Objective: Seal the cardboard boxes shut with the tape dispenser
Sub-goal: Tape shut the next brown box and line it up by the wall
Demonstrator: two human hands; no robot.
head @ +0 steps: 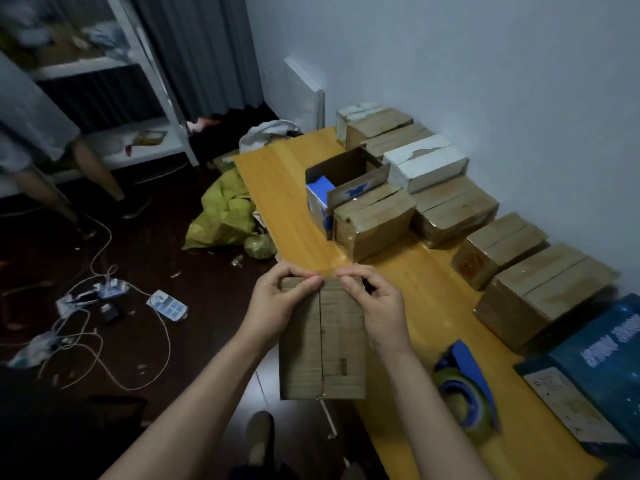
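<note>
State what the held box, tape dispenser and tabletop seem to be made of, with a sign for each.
Held box: brown cardboard, matt; fine ribbing and a flap seam show. Tape dispenser: probably blue plastic, smooth, holding a glossy tape roll. Tabletop: wood or wood-look laminate, light sheen, straight grain lines.

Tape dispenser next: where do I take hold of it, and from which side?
Grip the tape dispenser by its blue frame, coming down from above with the right hand. It lies on the table just right of the cardboard box, nearest that hand. I cannot tell which blue end is the handle.
</note>
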